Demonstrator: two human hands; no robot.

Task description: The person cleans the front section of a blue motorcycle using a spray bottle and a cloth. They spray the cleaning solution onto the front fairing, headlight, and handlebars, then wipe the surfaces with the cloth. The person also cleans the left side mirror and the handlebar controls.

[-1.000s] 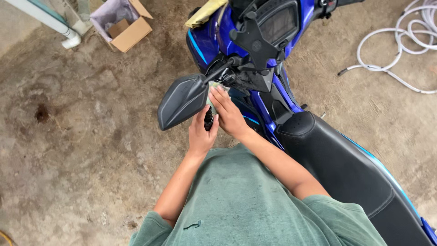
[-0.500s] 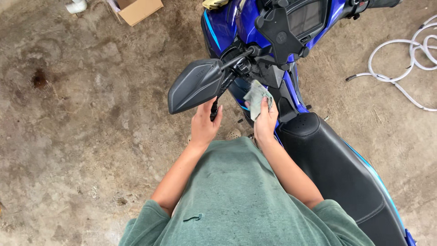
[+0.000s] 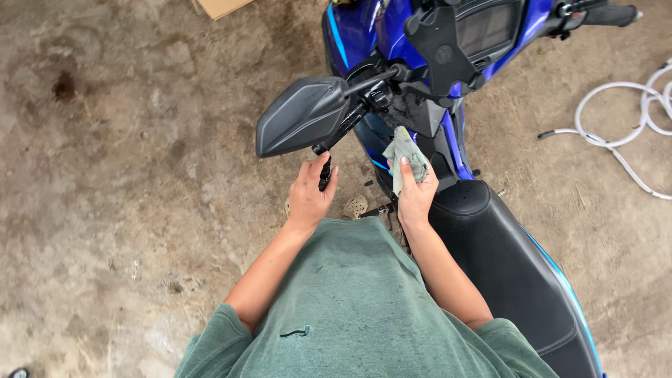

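Concrete floor (image 3: 126, 210), stained and mottled grey-brown, carries everything; one dark rust-coloured spot toward its upper left.

Blue motorbike with black trim (image 3: 448, 112) stands on the right half of the floor, nose toward the top edge. Long black padded seat (image 3: 504, 266) runs down toward the lower right corner. Black instrument panel (image 3: 483, 31) sits at the top, with a black right handlebar grip (image 3: 609, 14) beyond it.

Person in a grey-green T-shirt (image 3: 350, 315) stands at the bike's left flank, bottom centre.

Black angular mirror housing (image 3: 301, 115) projects over the floor from the left handlebar.

White coiled hose (image 3: 630, 133) lies on the floor at the right edge, well apart from the bike.

Left hand (image 3: 310, 196): closed round the black left handlebar grip (image 3: 325, 175), just under the mirror; steadies the bars.

Right hand (image 3: 414, 196): clamped on a crumpled grey-green cloth (image 3: 406, 155), thumb over it, pressed against the blue panel just ahead of the seat.

Judgement on technique: keep the left hand firm so the bars do not swing; fold the cloth to a clean face and work into the seam between panel and seat.

Packaging: corner of a brown cardboard box (image 3: 220, 7) at the top edge, left of the bike. No labels or signs legible.
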